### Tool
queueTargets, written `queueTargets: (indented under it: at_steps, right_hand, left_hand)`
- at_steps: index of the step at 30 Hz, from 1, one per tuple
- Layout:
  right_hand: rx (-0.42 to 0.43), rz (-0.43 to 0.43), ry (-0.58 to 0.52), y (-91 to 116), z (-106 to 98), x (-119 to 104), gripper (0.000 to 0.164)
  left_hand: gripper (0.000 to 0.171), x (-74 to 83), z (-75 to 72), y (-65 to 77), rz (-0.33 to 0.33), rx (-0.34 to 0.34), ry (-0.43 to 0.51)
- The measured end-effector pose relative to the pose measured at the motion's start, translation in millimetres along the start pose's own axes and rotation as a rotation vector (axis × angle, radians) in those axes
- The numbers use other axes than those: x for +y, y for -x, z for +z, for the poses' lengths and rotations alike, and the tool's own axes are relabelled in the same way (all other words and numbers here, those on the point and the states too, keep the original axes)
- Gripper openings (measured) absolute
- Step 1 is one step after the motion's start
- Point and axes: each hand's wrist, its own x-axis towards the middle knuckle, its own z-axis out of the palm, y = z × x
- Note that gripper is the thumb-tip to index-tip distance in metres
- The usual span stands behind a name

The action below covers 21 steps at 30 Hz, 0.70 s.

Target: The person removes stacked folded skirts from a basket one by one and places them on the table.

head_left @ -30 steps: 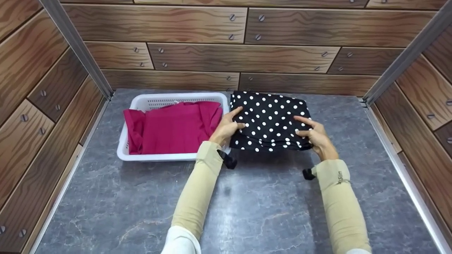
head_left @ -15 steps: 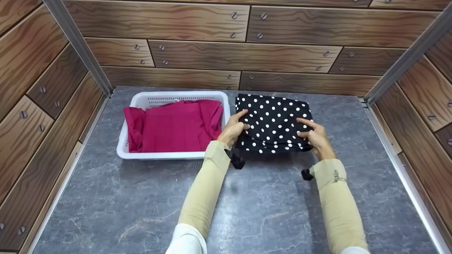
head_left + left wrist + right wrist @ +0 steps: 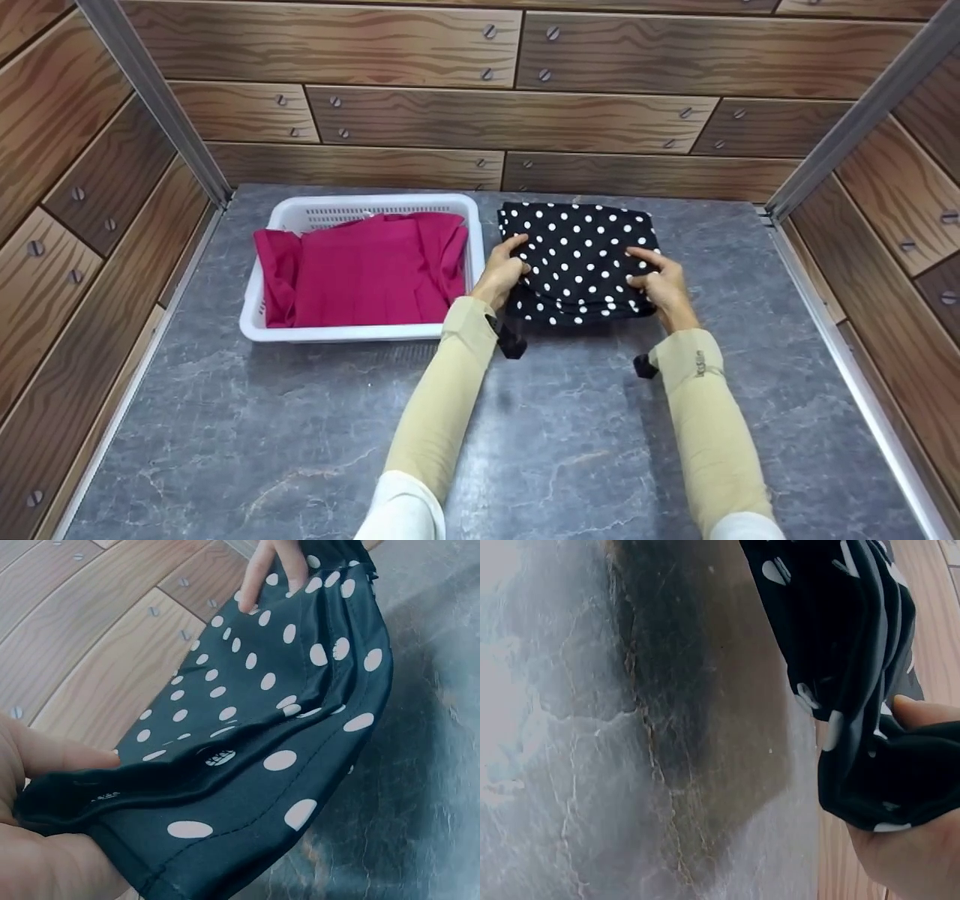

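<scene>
Dotted cloth (image 3: 577,259), long axis left-to-right

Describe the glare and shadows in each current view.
Head: pale glare low in the middle of the grey surface, shadow beneath the polka-dot cloth; left wrist: glare on that surface toward the right edge; right wrist: glare at the left edge, a dark shadow band right of it.

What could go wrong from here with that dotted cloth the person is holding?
The folded black cloth with white polka dots might come unfolded, since its layers look loose and wavy along the near edge. Its middle could sag, as the left hand and right hand grip only its two sides. The left hand might also bump the white perforated plastic basket close beside it.
</scene>
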Motion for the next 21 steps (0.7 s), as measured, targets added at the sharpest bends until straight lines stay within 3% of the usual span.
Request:
queueTargets:
  at_steps: [5, 12, 16, 21]
  right_hand:
    - [0.054, -0.039, -0.009, -2.8, 4.0, 3.2, 0.061]
    - [0.168, -0.061, 0.015, -3.7, 5.5, 8.1, 0.057]
    - [0.236, -0.066, 0.052, -4.5, 4.7, 6.4, 0.052]
    - [0.299, -0.093, 0.214, -2.4, 5.4, -5.7, 0.042]
  left_hand:
    - [0.071, -0.8, -0.5, -2.6, 0.026, 0.003, -0.018]
    - [0.070, -2.6, 0.8, -1.4, -0.004, 0.014, -0.090]
    - [0.069, 0.9, 3.5, 0.2, -0.001, 0.069, -0.214]
    - [0.065, 15.8, 6.8, 5.4, 0.045, 0.088, -0.436]
